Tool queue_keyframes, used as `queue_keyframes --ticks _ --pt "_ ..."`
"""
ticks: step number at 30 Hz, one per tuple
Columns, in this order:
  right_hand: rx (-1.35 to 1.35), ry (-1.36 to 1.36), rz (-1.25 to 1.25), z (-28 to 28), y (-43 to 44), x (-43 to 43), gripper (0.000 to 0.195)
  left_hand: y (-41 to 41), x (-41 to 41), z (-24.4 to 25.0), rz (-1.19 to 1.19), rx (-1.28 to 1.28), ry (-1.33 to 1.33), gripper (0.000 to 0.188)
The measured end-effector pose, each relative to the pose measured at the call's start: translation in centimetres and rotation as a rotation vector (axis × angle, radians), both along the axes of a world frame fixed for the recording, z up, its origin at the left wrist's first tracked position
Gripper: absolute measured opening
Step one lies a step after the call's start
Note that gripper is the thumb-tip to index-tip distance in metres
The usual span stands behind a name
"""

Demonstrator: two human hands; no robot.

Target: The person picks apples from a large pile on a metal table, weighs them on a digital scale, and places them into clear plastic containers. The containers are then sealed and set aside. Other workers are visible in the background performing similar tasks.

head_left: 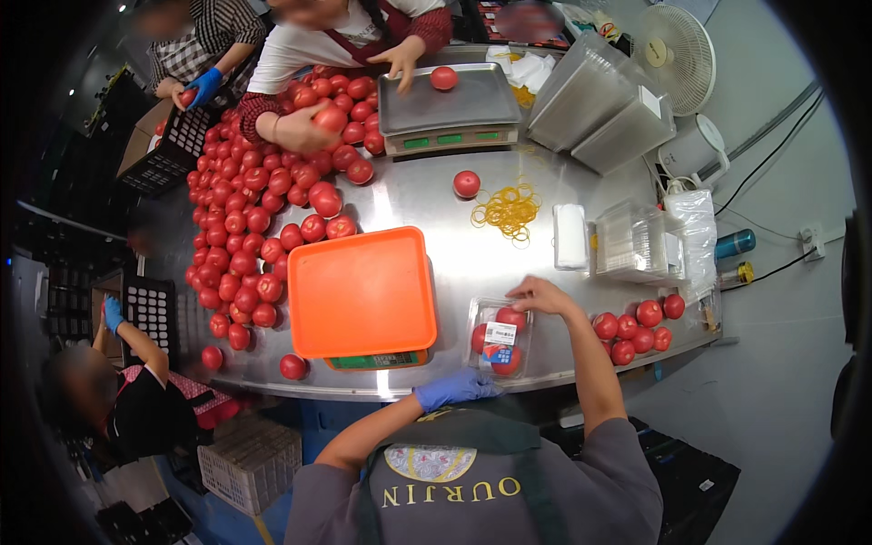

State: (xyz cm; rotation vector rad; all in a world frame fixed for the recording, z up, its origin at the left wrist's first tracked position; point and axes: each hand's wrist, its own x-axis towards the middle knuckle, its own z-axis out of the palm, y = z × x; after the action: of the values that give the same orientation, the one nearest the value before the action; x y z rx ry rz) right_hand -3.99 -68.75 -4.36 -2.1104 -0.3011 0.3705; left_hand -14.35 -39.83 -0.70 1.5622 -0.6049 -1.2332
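A clear plastic clamshell box lies at the table's near edge in front of me, with several tomatoes inside. A printed label and a blue-and-red sticker are on its top. My right hand, bare, has its fingertips at the box's far right rim, thumb and fingers on either side of it. My left hand, in a blue glove, rests just off the box's near side; its fingertips are partly hidden, so its grip cannot be made out. Left of the box, an orange tray sits on a scale with a green panel.
A large heap of tomatoes covers the table's left. Yellow rubber bands and a single tomato lie centrally. Stacked clear boxes and several tomatoes stand right. A co-worker's hand hovers over a metal scale.
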Motion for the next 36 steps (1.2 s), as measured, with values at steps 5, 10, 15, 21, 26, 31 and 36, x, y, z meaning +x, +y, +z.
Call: queue_keyframes --ticks 5,10,15,21,26,31,36 --pt "-0.378 -0.337 -0.908 -0.9 -3.0 5.8 0.024 -0.6 1.7 3.6 0.266 0.124 0.005 0.029" --pt "-0.336 -0.221 -0.637 -2.4 -2.2 5.1 0.016 -1.2 2.8 2.9 0.681 0.076 0.048 0.025" --pt "-0.333 -0.309 -0.457 -2.9 -0.1 6.3 0.015 -3.0 4.4 3.2 0.661 0.089 0.059 0.024" --pt "-0.200 -0.272 -0.198 -0.9 1.0 6.4 0.011 -4.6 7.7 6.3 0.706 0.166 -0.736 0.043" --pt "0.153 -0.138 -0.007 7.6 5.0 1.8 0.011 -5.8 11.3 7.2 0.629 0.076 -0.953 0.066" --pt "1.003 0.413 -0.380 8.4 4.8 -1.9 0.015 -6.0 11.0 7.5 0.682 -0.280 0.077 0.046" --pt "1.261 0.551 -0.051 12.0 1.3 -2.9 0.012 -3.2 13.0 13.1 0.421 -0.208 0.237 0.027"
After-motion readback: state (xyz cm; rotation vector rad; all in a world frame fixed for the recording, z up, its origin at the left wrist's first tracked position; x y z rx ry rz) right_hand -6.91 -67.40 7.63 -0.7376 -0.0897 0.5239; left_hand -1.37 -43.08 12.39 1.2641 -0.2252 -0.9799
